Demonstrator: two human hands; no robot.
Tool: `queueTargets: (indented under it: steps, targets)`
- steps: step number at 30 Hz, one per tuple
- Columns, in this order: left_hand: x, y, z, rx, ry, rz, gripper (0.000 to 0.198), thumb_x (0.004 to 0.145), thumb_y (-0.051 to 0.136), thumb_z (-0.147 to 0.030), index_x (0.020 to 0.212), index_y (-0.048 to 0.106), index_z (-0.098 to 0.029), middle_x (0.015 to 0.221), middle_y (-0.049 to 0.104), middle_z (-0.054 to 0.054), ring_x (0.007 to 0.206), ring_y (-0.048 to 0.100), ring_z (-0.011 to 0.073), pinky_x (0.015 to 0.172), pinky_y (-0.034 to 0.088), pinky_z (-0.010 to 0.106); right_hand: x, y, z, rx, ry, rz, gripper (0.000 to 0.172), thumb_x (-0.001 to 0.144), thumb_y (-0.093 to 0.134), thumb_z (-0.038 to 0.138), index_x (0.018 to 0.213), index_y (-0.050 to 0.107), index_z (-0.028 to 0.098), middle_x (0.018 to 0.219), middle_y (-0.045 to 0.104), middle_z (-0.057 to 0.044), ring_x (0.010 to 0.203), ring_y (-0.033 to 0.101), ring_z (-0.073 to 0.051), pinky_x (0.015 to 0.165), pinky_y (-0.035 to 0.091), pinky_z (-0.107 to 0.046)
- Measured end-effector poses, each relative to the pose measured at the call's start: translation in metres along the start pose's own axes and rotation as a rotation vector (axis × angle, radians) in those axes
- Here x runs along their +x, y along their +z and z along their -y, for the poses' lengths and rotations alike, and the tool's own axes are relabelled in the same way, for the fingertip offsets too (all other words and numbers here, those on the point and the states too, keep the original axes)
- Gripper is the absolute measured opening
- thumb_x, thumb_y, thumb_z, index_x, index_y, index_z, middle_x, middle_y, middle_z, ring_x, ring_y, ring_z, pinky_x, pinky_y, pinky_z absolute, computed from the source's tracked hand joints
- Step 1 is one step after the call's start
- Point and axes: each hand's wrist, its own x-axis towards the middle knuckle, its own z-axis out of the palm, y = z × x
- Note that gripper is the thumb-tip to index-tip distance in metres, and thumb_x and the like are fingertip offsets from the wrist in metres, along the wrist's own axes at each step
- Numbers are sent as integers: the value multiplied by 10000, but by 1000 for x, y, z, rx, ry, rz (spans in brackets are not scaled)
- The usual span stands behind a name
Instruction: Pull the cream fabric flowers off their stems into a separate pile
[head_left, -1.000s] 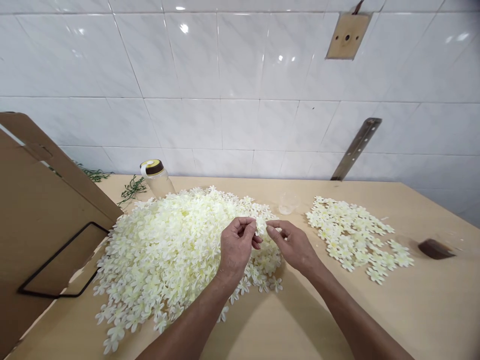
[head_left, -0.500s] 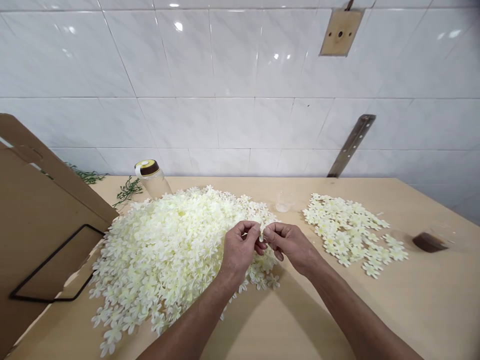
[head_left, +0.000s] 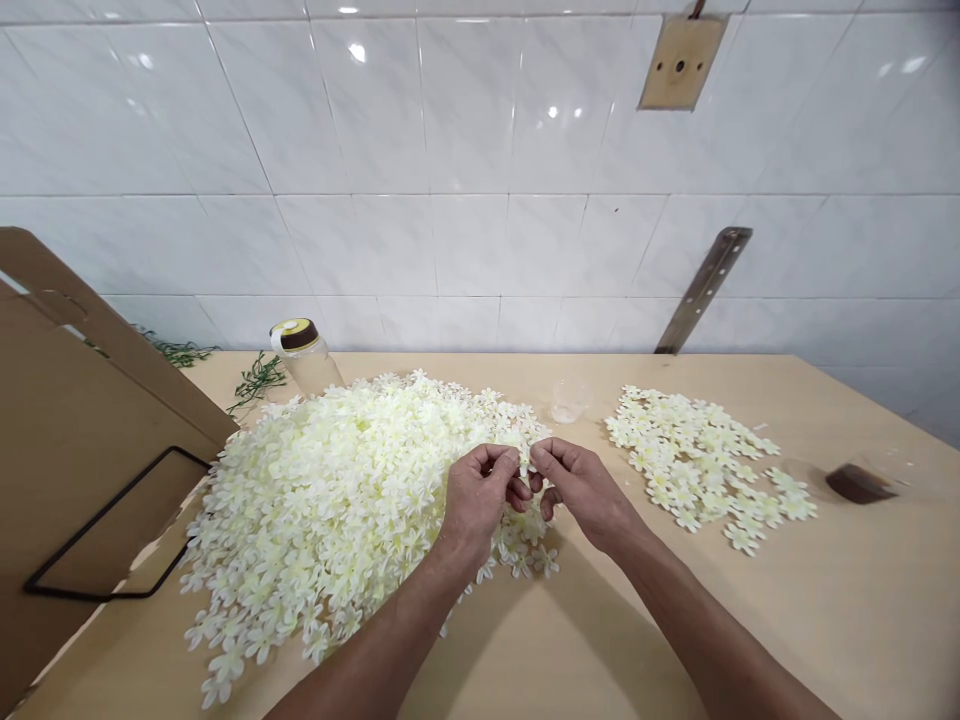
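A large heap of pale yellow-white artificial flowers point(head_left: 337, 490) covers the left half of the table. At the heap's right edge, my left hand point(head_left: 480, 495) pinches a small white flower point(head_left: 524, 458) between thumb and forefinger. Close beside it, my right hand point(head_left: 581, 490) has thumb and forefinger pressed together at the flower's other side. A smaller, flatter spread of the same flowers point(head_left: 690, 460) lies to the right of my hands.
A clear bottle point(head_left: 311, 365) and green stems point(head_left: 259, 380) stand behind the heap, a clear cup point(head_left: 570, 402) behind my hands. A cup of dark liquid point(head_left: 861, 483) is at the right. A cardboard box point(head_left: 97, 440) with a black wire frame point(head_left: 105, 598) borders the left.
The fingertips of my two hands have moved slightly apart, and the lower fingers of my right hand have shifted. The heaps look the same.
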Motion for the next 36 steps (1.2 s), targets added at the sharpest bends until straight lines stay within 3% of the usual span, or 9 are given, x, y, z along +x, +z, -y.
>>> queueTargets:
  steps: [5, 9, 14, 18, 25, 32, 36]
  targets:
    - [1, -1, 3, 125, 34, -94, 248, 790, 661, -384, 733, 642, -144, 500, 607, 14, 391, 533, 119, 412, 454, 229, -2, 5, -3, -267, -208, -206, 359, 794, 677, 545, 884, 658, 198, 901, 652, -78, 753, 612, -202, 450, 534, -257]
    - [0, 0, 2, 67, -20, -84, 236, 785, 663, -366, 711, 635, -144, 513, 604, 18, 445, 570, 136, 432, 468, 235, -3, 5, -4, -404, -239, -220, 285, 839, 651, 490, 851, 708, 211, 843, 682, -75, 697, 642, -207, 482, 536, -280]
    - [-1, 1, -2, -73, -128, -63, 233, 750, 700, -348, 685, 626, -137, 584, 625, 31, 486, 573, 124, 458, 464, 233, -4, 5, -3, -572, -415, -315, 251, 869, 637, 424, 1022, 700, 235, 1005, 672, -82, 697, 640, -180, 543, 533, -291]
    - [-1, 1, -5, -138, -149, -64, 246, 730, 733, -340, 674, 614, -132, 593, 623, 33, 497, 575, 123, 472, 454, 230, -5, 6, -4, -619, -506, -274, 190, 879, 643, 386, 966, 727, 240, 974, 686, -72, 645, 621, -154, 562, 522, -282]
    - [-2, 1, -1, -221, -236, 60, 325, 762, 730, -423, 758, 663, -106, 692, 647, 58, 523, 597, 119, 489, 456, 231, -3, 3, -7, -522, -462, -311, 136, 862, 678, 342, 858, 758, 232, 852, 719, -47, 737, 671, -183, 667, 546, -294]
    - [0, 0, 1, -244, -271, 31, 338, 711, 782, -410, 739, 654, -98, 689, 623, 49, 499, 563, 104, 452, 425, 222, -2, 5, -9, -656, -601, -309, 141, 909, 618, 270, 845, 731, 217, 819, 706, -43, 731, 649, -168, 673, 513, -282]
    - [1, 0, 3, -245, -267, 21, 388, 704, 788, -458, 708, 642, -98, 659, 604, 35, 494, 554, 94, 457, 428, 216, -4, 5, -10, -732, -603, -316, 197, 938, 569, 269, 808, 700, 200, 783, 692, -35, 696, 626, -151, 670, 482, -268]
